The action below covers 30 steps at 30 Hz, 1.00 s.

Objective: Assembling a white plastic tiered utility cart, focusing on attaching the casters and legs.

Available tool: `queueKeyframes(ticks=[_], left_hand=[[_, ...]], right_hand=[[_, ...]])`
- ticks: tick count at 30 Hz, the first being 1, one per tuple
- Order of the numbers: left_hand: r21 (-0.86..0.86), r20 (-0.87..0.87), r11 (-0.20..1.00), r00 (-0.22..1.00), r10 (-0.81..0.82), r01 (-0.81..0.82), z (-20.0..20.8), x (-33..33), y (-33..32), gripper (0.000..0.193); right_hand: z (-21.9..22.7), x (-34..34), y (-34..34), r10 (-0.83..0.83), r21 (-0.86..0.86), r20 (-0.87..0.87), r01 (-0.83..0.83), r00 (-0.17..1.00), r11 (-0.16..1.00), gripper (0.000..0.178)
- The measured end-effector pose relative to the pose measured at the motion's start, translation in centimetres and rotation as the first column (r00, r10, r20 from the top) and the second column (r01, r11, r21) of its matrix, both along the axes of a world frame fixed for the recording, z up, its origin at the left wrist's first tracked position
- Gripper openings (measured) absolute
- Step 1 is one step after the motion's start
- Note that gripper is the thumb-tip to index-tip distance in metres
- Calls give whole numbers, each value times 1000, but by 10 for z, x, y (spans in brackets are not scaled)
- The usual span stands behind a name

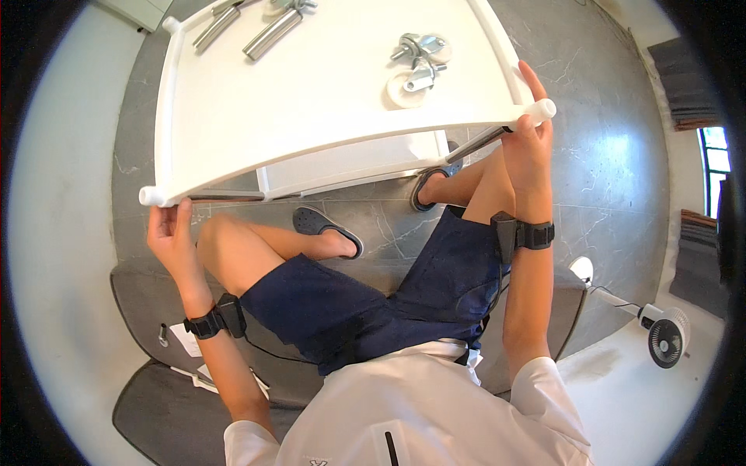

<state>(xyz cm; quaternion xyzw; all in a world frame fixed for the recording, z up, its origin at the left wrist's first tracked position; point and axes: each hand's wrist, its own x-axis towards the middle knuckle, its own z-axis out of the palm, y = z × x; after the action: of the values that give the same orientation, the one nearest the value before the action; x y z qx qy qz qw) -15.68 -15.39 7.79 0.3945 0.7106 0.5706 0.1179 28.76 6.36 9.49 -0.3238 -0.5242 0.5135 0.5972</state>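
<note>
A white plastic shelf tray (311, 109) with a raised rim forms the top of a small rack, with metal posts and a lower white tray (353, 165) beneath. Its near left corner is pinched from below by my left hand (172, 231), fingers closed at the post. At the near right corner my right hand (530, 155) grips the rim and post, one finger stretched along the side edge. Two caster wheels (420, 70) with metal brackets lie on the tray's right side. Toward its far left rest short shiny metal tubes (272, 36), with another caster (284, 6) partly cut off.
I sit on a dark grey sofa (140, 283), my legs and dark clogs (326, 231) under and before the rack. Papers (186, 340) and a small tool-like item (162, 335) lie on the seat at left. A small fan (667, 340) stands at right on white; grey marbled tiles (598, 147) cover the floor.
</note>
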Motion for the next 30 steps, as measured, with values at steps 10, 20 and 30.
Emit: queueKeyframes(ticks=[10,20,30], left_hand=[[-12,115,999,993,-32,34,14,3,-7,30],[-24,160,999,987,-36,40,18,-1,-8,30],[-53,110,997,992,-55,61,22,5,-4,31]], right_hand=[[-23,16,24,357,56,-54,-354,933,934,111],[-26,20,30,530,39,-337,-551,778,834,101],[-26,18,24,476,85,-445,-493,758,866,83]])
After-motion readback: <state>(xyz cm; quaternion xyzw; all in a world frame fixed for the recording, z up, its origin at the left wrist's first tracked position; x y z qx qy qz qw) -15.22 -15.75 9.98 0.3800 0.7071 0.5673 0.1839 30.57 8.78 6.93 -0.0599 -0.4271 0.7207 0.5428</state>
